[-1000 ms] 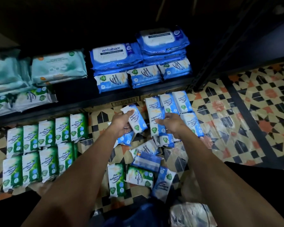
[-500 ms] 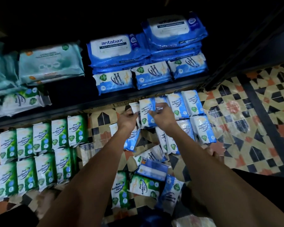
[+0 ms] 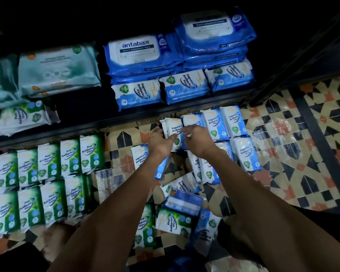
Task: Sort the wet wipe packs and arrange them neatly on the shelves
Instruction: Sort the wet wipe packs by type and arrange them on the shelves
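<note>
My left hand (image 3: 161,142) gripped a blue-and-white wipe pack (image 3: 173,130) from its left edge, while my right hand (image 3: 196,140) pinched the same pack's right side. The pack stood at the left end of the blue row (image 3: 222,123) on the tiled floor (image 3: 294,146), just below the shelf (image 3: 98,122).

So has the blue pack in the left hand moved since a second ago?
Yes. The left hand has carried the blue pack up toward the shelf edge, beside the blue row on the floor.
</note>
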